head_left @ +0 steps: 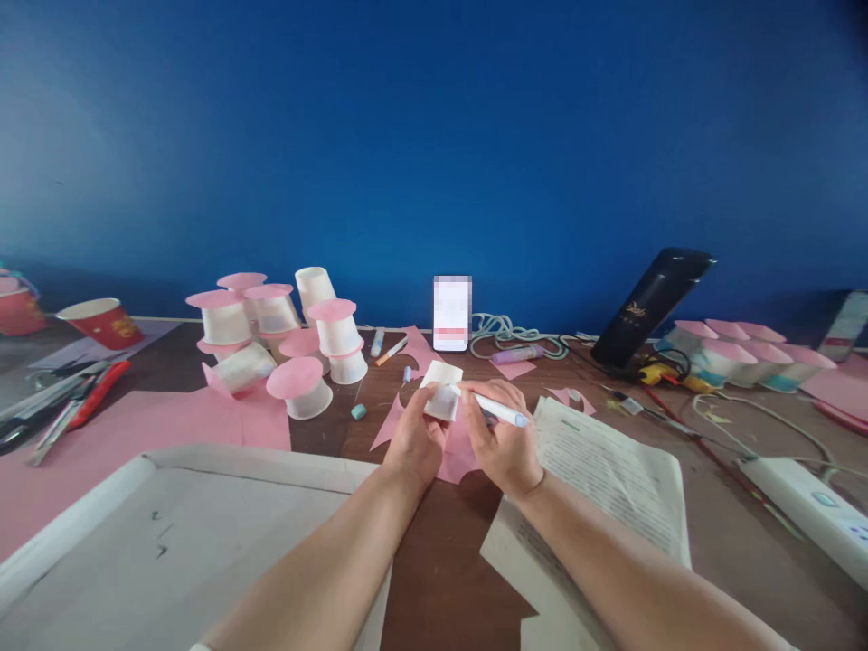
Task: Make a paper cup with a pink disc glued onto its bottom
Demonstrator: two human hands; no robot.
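My left hand [415,440] is closed around the side of a small white paper cup [444,372], held above the table at the middle. In my right hand [507,443] is a white marker [498,409] with a pale blue end pointing away to the right. The marker's tip meets or nearly meets the cup's side; my fingers partly hide the spot. Beneath both hands lies cut pink paper [461,457]. A small teal cap [359,411] rests left of my left hand.
Cups with pink discs [295,378] stand stacked at left, more [729,357] at far right. A phone [451,316] leans on the blue wall. Also around are a black bottle [651,307], printed sheets [610,470], a power strip [806,506], a white box lid [223,551] and a red-handled cutter [99,395].
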